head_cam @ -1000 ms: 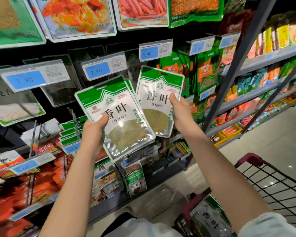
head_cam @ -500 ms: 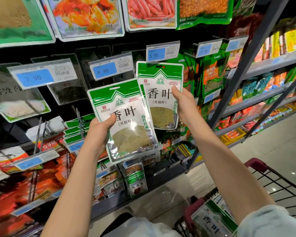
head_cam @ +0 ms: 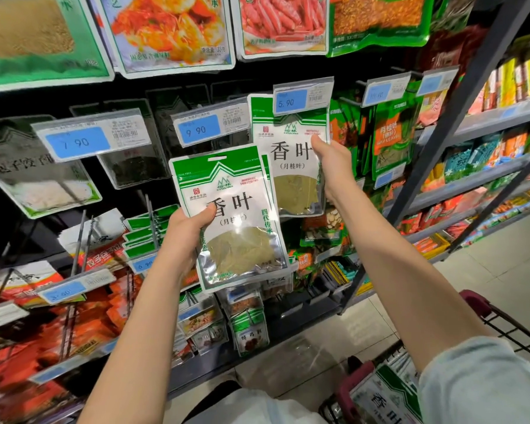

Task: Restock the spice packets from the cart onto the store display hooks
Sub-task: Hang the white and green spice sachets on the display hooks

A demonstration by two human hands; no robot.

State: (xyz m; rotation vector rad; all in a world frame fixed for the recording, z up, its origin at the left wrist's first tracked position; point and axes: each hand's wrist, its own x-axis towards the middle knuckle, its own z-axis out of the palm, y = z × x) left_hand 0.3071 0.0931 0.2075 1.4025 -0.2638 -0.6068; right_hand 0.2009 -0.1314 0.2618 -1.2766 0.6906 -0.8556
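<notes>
Behind price tag (head_cam: pixel 302 97), upper packet (head_cam: pixel 291 166) top hidden, cart (head_cam: pixel 473 301) packets (head_cam: pixel 383 399) cropped

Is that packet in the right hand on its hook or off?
Cannot tell. The packet is upright, its top behind the 5.90 price tag, which hides whether it hangs; the right hand grips its edge.

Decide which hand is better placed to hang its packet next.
Probably right: the right hand holds the upper packet with its top behind the 5.90 price tag; the left hand holds the lower packet below.
</notes>
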